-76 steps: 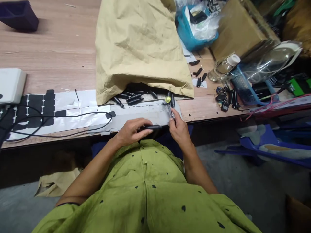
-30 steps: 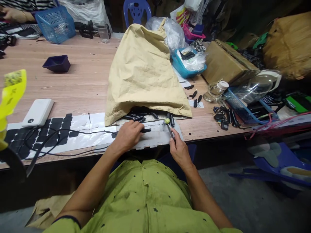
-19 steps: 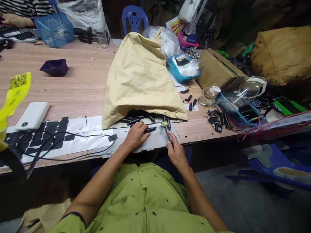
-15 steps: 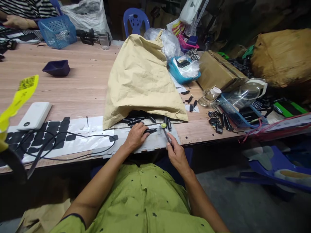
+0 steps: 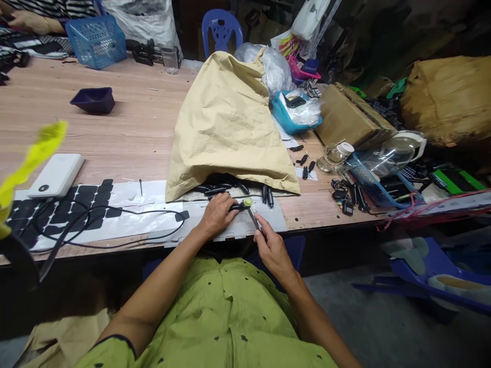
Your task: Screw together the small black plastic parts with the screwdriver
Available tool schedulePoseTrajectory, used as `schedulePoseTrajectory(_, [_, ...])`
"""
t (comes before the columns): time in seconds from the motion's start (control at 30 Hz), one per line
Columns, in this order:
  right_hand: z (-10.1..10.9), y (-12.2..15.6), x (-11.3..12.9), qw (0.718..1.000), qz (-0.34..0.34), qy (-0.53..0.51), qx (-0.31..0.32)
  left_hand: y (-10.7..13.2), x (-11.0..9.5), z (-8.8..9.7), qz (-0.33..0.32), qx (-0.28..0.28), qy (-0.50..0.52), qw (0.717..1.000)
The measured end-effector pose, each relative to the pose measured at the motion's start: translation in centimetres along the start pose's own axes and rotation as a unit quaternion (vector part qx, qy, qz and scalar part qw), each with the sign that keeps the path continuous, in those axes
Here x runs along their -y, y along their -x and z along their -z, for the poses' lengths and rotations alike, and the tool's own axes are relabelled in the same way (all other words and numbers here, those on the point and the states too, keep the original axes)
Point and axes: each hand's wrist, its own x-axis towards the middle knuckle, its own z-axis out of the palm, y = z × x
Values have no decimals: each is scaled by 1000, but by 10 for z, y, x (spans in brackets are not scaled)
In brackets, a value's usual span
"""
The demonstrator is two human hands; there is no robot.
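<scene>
At the table's front edge, my left hand (image 5: 217, 213) is closed on a slim black part (image 5: 237, 206), which it holds down on a pale grey board (image 5: 273, 217). My right hand (image 5: 273, 244) grips the metal handle of a small hammer (image 5: 254, 220). Its round yellow-green head is at the right end of the black part; whether they touch I cannot tell. Several black pieces (image 5: 217, 189) spill from the mouth of a large beige bag (image 5: 226, 122) just beyond my hands. Two black pieces (image 5: 267, 195) stand close together right of the hammer.
To the left lie a looped black cable (image 5: 141, 210), a white power bank (image 5: 57, 175) and a dark tray (image 5: 93, 100). A blue basket (image 5: 383, 179), a glass jar (image 5: 335, 156) and a cardboard box (image 5: 345, 116) crowd the right. Another person's hand (image 5: 28, 21) is at far left.
My right hand has moved left with the hammer, bringing its head from beside the black part to that part's right end. My left hand stays in nearly the same place. The view has shifted slightly.
</scene>
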Motion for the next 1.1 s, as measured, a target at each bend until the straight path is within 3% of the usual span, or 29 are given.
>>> schedulePoseTrajectory(0.37, [-7,1,19,999,13,-3,42,-4,3,6,28,1,50,998])
schedulePoseTrajectory(0.53, [-7,-6,11,997,21,56,-50,-3,10,7,19,-13,58,998])
schedulePoseTrajectory(0.63, [-4,-9,1,984,-17,139,-109,-5,14,7,13,-16,46,999])
schedulePoseTrajectory(0.77, [-4,-9,-7,968,-55,212,-124,-2,13,12,-12,-14,41,999])
schedulePoseTrajectory(0.93, [-13,-7,-5,962,-64,248,-99,28,-4,18,-88,-9,24,996])
schedulePoseTrajectory(1.1, [-16,-6,-2,958,-53,266,-96,68,-16,15,-164,41,-33,985])
